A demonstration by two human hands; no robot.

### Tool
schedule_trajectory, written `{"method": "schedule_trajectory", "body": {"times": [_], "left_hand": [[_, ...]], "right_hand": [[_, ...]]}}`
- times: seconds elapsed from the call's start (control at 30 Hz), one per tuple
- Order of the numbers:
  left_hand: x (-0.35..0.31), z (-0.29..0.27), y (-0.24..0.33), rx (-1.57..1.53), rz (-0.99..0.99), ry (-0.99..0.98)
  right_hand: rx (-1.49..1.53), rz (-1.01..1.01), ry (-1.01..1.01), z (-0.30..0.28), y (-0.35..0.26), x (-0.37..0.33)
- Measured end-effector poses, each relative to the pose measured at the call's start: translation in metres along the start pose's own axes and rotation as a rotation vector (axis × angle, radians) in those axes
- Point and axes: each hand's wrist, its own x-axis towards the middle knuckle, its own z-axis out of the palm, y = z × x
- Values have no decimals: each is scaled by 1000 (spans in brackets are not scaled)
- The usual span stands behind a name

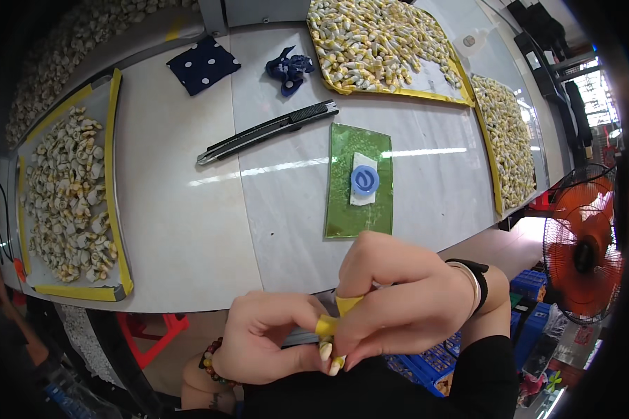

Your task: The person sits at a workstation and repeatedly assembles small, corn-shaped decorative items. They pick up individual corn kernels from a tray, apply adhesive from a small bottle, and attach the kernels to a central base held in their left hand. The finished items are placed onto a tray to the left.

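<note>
Close to my body, just off the table's near edge, my two hands meet fingertip to fingertip. My left hand (262,342) is closed in a pinch on a small white-and-yellow piece (326,350). Beside it, my right hand (405,300) pinches a second small pale piece with a yellow patch (337,364). Their exact kind is too small to make out. Yellow bands wrap a finger on each hand. Ahead of my right hand lies a green rectangular mat (339,202), bearing a white pad with a round blue piece (365,180) on it.
A black utility knife (269,131) lies mid-table, beyond it a folded dotted navy cloth (203,65) and a crumpled one (288,70). Yellow-edged trays of small pieces stand left (117,209), at the back (412,96) and right (495,181). An orange fan (583,244) stands right.
</note>
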Motion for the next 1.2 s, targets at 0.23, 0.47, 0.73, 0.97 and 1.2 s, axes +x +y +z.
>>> {"method": "schedule_trajectory", "body": {"times": [0.23,0.47,0.73,0.97,1.2], "left_hand": [[-4,0,0,24,-33,-10],[-2,-2,0,20,-22,-22],[-3,-1,2,-8,-49,-5],[0,3,0,-19,-84,-13],[-1,6,35,611,-114,-27]], "right_hand": [[-151,-12,-47,2,-2,2],[-58,82,-76,3,-6,2],[125,139,-9,-5,-4,-1],[83,94,7,-4,-2,-6],[-46,10,-67,-6,-4,-2]]}}
